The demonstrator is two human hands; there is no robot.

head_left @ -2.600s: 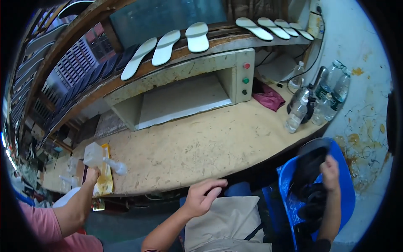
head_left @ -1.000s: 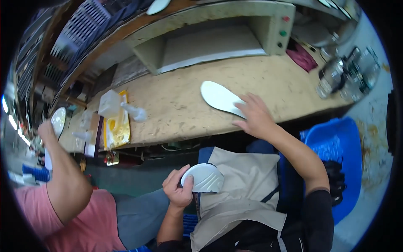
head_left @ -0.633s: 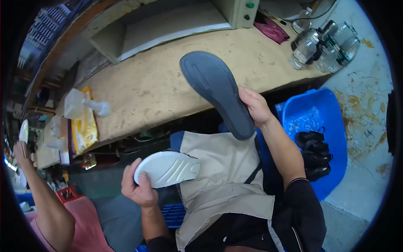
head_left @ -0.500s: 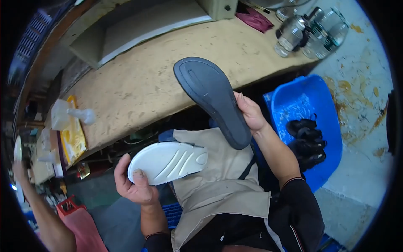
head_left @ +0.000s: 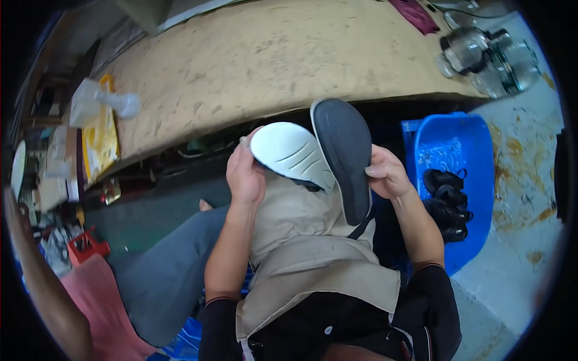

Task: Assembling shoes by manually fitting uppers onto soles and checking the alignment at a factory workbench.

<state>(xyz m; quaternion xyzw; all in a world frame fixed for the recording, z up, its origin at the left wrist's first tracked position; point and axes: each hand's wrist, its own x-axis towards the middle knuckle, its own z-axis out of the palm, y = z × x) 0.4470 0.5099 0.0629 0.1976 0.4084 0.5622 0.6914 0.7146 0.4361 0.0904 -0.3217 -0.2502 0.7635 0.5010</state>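
Note:
My left hand [head_left: 245, 174] is closed on the outer end of a white footbed [head_left: 286, 147], a foot-shaped piece with curved grooves across its pale face. Some black material shows along its lower edge. In my right hand [head_left: 386, 173], a black shoe sole [head_left: 346, 138] is gripped by its right edge, thumb on the dark face. The sole stands nearly upright, wide end up. Its left edge overlaps the narrow end of the footbed in view; whether they touch I cannot tell. Both pieces are above the beige apron [head_left: 295, 210] on my lap.
A brown-covered workbench [head_left: 211, 66] runs ahead. To the right a blue tub [head_left: 478, 210] holds several black shoes [head_left: 445, 198]. Clear bottles [head_left: 512, 66] stand at the far right, a yellow packet [head_left: 101, 144] at the left. Another person's arm [head_left: 48, 283] is at the left.
Both hands have come closer together. The white footbed has moved up and right, turning so its narrow end points down-right. The black sole is more upright and beside it.

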